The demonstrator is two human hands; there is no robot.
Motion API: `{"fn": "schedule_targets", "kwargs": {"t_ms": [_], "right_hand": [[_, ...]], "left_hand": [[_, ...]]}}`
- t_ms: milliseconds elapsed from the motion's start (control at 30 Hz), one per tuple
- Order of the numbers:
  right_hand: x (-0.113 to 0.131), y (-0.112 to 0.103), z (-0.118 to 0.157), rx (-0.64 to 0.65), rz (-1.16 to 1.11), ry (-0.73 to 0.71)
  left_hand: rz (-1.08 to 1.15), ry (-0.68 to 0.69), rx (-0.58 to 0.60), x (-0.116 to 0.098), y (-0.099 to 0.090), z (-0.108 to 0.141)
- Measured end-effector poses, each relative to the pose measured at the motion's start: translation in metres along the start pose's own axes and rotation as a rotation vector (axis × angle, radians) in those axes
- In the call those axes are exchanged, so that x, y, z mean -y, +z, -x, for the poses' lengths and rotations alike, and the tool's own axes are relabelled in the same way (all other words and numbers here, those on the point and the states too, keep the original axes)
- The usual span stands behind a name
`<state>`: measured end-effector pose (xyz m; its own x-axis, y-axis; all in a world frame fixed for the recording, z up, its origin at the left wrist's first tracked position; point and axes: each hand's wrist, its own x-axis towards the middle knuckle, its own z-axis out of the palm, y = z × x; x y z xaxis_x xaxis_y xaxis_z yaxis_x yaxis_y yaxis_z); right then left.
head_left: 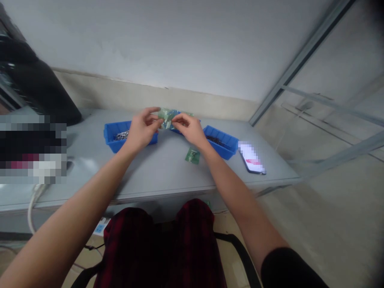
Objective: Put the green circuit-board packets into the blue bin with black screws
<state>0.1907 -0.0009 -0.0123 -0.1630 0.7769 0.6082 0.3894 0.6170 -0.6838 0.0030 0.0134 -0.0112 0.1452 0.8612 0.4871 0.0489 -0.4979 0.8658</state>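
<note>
Green packet (166, 115) — seemingly between both hands (144, 129) (188, 127)

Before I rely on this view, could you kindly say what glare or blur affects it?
Head view: pale glare on the desk at left, phone screen washed out and partly pixelated, right edge dark and blurred, held packet soft.

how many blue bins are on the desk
3: a left bin partly behind the left hand, a middle bin mostly hidden by the hands, and a right bin beside the phone.
</note>
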Motion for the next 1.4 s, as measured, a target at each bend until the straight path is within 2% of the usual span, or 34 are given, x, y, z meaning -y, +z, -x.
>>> {"fn": "schedule_targets", "kwargs": {"t_ms": [633, 900, 1100, 1233, 1300, 1400], "right_hand": [[-0.002, 0.002, -0.001, -0.011, -0.021, 0.051], [-0.001, 0.000, 0.000, -0.023, 0.041, 0.031], [0.006, 0.003, 0.003, 0.157, -0.129, 0.072], [0.007, 0.004, 0.004, 0.157, -0.196, 0.098], [0.004, 0.004, 0.003, 0.125, -0.185, 0.121], [0.002, 0.002, 0.002, 0.088, -0.150, 0.163]], "left_hand": [[-0.036, -0.016, -0.019, 0.001, 0.000, -0.001], [-0.072, 0.078, -0.002, -0.001, 0.001, 0.003], [-0.170, 0.123, 0.068, -0.010, 0.000, 0.009], [-0.209, 0.202, 0.140, -0.017, 0.000, 0.012], [-0.210, 0.193, 0.122, -0.016, 0.000, 0.011], [-0.196, 0.138, -0.007, -0.010, -0.001, 0.006]]}}
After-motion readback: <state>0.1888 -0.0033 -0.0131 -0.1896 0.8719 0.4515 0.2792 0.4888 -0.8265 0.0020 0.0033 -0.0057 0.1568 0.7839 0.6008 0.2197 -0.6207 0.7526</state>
